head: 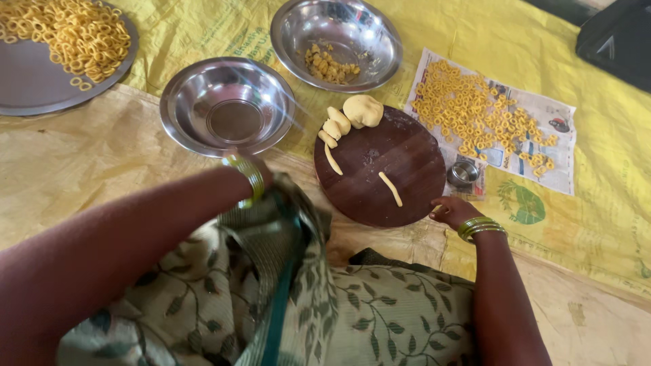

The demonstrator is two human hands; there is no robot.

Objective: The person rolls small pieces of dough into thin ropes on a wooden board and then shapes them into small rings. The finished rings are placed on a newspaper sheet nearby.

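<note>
A dark brown round board (380,169) carries pale yellow dough (363,110); golden-yellow rings (475,115) lie on a white printed newspaper (549,146) at upper right. The sheet (597,217) is yellow, the bowls (227,105) silver, the cloth (380,318) olive with dark leaf vines, the bangles (478,227) green.

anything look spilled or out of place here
Nothing stands out. Dough rings stay on the newspaper, dough pieces lie on the round board, and the bowls sit upright.
</note>
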